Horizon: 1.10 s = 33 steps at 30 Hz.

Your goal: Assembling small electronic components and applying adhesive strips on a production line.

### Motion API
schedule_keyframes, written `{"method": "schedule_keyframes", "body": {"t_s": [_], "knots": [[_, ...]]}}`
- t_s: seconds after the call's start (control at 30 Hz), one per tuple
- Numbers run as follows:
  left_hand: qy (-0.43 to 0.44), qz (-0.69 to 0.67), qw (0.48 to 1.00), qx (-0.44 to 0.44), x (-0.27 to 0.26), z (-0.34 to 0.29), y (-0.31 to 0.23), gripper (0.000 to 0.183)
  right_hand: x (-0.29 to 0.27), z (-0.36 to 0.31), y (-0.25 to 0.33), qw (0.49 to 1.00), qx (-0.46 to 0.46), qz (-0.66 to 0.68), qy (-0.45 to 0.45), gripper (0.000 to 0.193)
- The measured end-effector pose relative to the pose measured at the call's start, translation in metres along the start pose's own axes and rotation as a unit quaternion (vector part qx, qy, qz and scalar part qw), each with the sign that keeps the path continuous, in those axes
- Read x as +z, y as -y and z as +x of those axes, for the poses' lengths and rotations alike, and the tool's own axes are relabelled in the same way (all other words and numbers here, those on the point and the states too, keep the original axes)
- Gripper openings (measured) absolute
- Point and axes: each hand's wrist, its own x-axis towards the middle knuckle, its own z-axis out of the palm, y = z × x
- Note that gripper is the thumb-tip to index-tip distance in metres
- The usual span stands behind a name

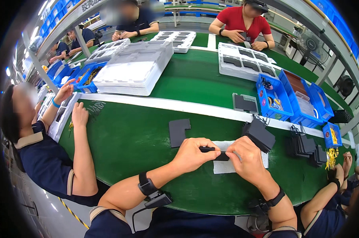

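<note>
Pinching a black part (222,157), perhaps single: left hand (193,154), right hand (247,159), forearms converging above white sheet (224,168).

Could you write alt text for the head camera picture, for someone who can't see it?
A person's left hand and right hand grip a small black part above a white sheet on a green table. Stacked dark flat pieces lie to the right, blue bins beyond, and co-workers line the table.
</note>
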Motion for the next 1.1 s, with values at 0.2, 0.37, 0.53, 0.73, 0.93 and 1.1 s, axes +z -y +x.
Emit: {"method": "schedule_keyframes", "body": {"t_s": [0.2, 0.37, 0.53, 0.73, 0.93, 1.1], "knots": [[0.003, -0.004, 1.000, -0.002, -0.001, -0.001, 0.000, 0.017, -0.009, 0.011, 0.005, 0.975, 0.180, 0.061, 0.112, 0.007], [0.065, -0.057, 0.996, -0.022, -0.020, 0.007, 0.020, 0.051, -0.015, 0.012, -0.003, 0.967, 0.204, 0.090, 0.120, 0.019], [-0.007, -0.118, 0.993, -0.009, -0.063, 0.025, 0.005, 0.029, -0.023, 0.003, 0.008, 0.987, 0.137, 0.077, -0.025, 0.024], [-0.110, -0.026, 0.993, -0.033, -0.103, 0.046, 0.033, 0.022, -0.026, 0.005, 0.007, 0.995, 0.045, 0.004, -0.093, 0.015], [-0.143, 0.336, 0.929, 0.058, -0.093, 0.034, 0.016, 0.028, -0.027, 0.007, 0.006, 0.993, 0.000, -0.042, -0.113, 0.014], [0.120, 0.417, 0.897, 0.082, -0.108, 0.015, 0.004, 0.092, -0.035, 0.010, 0.007, 0.990, -0.005, -0.070, -0.119, 0.014]]}}
